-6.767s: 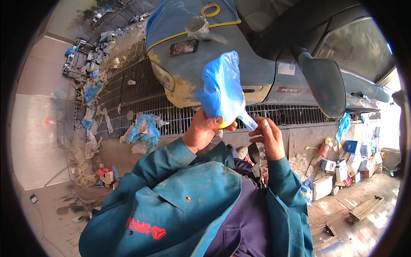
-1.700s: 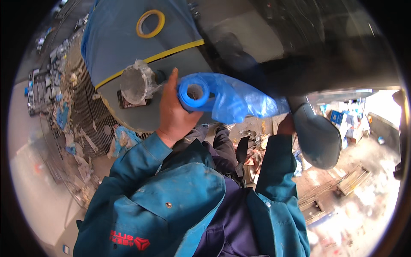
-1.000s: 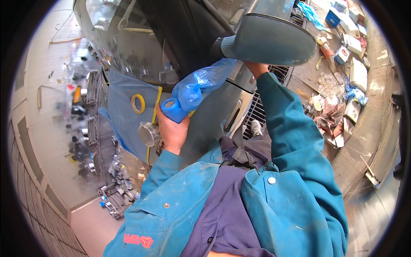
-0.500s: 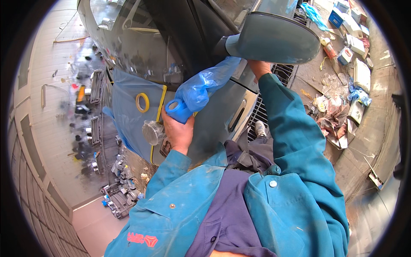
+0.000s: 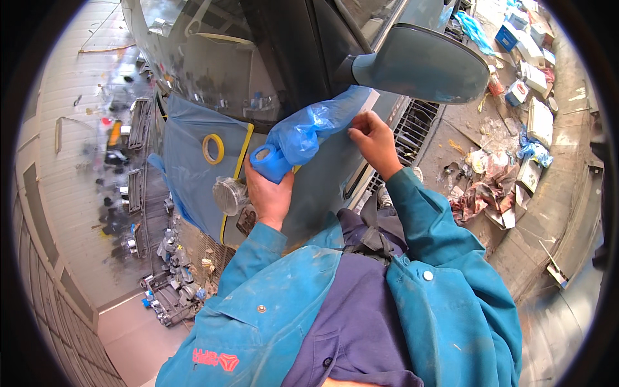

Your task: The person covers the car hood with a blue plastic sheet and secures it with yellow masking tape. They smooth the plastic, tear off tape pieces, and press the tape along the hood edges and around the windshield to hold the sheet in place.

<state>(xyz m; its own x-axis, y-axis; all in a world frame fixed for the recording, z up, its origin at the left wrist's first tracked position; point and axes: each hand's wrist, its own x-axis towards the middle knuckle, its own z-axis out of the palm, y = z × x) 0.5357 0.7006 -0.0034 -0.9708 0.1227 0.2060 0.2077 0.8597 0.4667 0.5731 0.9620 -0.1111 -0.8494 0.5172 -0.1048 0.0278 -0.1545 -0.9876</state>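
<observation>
In my left hand (image 5: 269, 198) is a roll of blue masking film (image 5: 271, 164), fingers wrapped round its lower end. Loose film (image 5: 322, 122) runs from the roll up and right, and its pale edge lies against the grey car door (image 5: 316, 174) below the wing mirror (image 5: 422, 64). Beside that edge is my right hand (image 5: 377, 142), its fingers bent in and the thumb close to the forefinger. Whether anything is pinched there I cannot make out. Left of the roll, blue film (image 5: 193, 142) with a yellow tape edge covers the car's front panel.
A yellow tape roll (image 5: 213, 148) sits on the covered panel, near a clear-wrapped round part (image 5: 229, 195). Boxes, crumpled plastic and brown paper (image 5: 480, 197) litter the floor at right, beside a floor grate (image 5: 416, 122). Metal parts (image 5: 174, 297) stand along the left wall.
My right hand has come out from under the mirror, down and left, with its fingers now bent. My left hand still holds the roll in about the same place.
</observation>
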